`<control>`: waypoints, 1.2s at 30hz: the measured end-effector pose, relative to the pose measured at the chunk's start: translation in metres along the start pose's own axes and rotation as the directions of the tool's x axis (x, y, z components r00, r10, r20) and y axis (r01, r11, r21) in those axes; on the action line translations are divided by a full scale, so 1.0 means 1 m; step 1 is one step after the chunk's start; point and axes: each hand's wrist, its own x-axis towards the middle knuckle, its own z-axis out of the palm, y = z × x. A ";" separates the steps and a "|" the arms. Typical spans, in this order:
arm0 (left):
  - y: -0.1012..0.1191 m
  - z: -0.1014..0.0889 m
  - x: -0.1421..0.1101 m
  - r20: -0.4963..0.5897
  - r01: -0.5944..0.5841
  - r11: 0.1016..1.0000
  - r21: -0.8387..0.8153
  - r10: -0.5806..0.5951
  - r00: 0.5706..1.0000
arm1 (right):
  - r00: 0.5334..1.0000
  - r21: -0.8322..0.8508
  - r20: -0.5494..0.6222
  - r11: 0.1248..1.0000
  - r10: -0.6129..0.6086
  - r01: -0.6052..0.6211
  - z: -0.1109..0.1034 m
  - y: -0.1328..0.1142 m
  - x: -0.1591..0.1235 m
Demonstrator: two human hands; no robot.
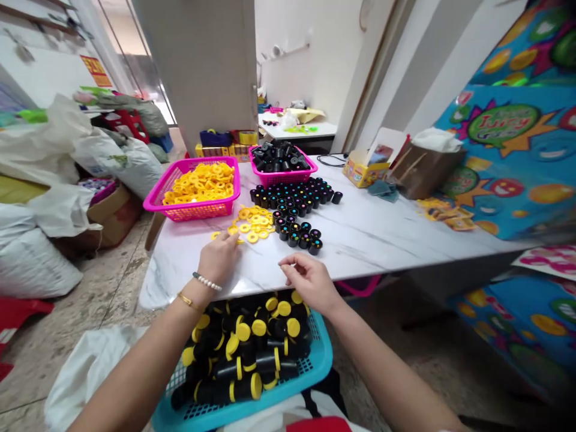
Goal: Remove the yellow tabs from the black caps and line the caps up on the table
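My left hand [219, 257], with a bead bracelet at its wrist, is over the table at the near left edge of a loose pile of flat yellow rings [252, 236]. Its bent fingertips close on a yellow ring [233, 230]. Nearer the table's front edge, my right hand [306, 277] has thumb and forefinger pinched together; whatever is between them is too small to make out. Black cylinders [304, 241] with small coloured dots on top stand grouped beyond it. Below both hands, a blue basket [321, 360] holds black tubes with yellow caps [243, 331].
On the white table [369, 240] are a pink basket [193, 210] of yellow rings and another pink basket [285, 178] of black parts. A small yellow box [362, 171] and a brown box [423, 165] stand right. White sacks [33, 252] fill the left floor.
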 end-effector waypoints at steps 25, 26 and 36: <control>0.129 0.028 -0.002 0.144 -0.019 0.850 -0.527 0.111 0.983 | 0.991 -0.420 -0.097 0.899 0.091 -0.123 -0.100 0.031 0.023; 0.130 0.030 0.002 0.142 -0.021 0.855 -0.518 0.110 0.984 | 0.997 -0.457 -0.040 0.886 0.067 -0.078 -0.094 0.029 0.024; 0.088 0.007 -0.020 0.126 -0.036 0.904 -0.426 0.099 0.987 | 0.977 0.100 0.080 0.974 0.196 -0.204 -0.066 0.016 0.000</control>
